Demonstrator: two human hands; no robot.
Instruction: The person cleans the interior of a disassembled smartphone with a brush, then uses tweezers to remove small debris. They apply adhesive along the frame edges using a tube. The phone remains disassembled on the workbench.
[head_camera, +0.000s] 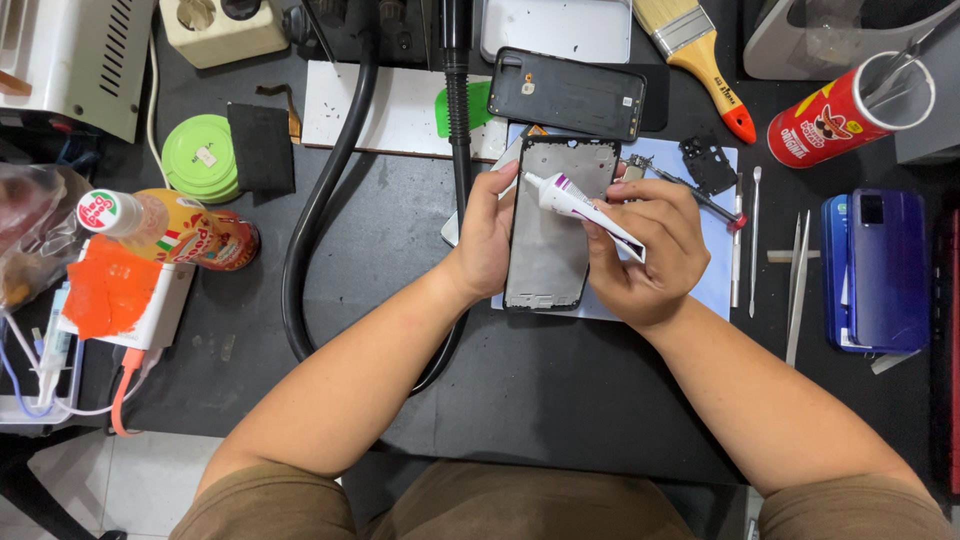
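Observation:
My left hand (487, 232) grips the left edge of a black phone frame (553, 240) that lies upright on a pale blue mat (715, 275). My right hand (650, 250) holds a small white glue tube (580, 207) with a purple band. The tube's nozzle points at the frame's upper left edge. A black phone back cover (568, 92) lies just beyond the frame.
A thick black hose (325, 190) curves across the dark bench. Tweezers (799, 285) and thin pry tools (754, 240) lie right of the mat, beside a blue phone (880, 268). A red can (845, 112), a paintbrush (700, 55), a green tape roll (200, 157) and bottles (175, 232) stand around.

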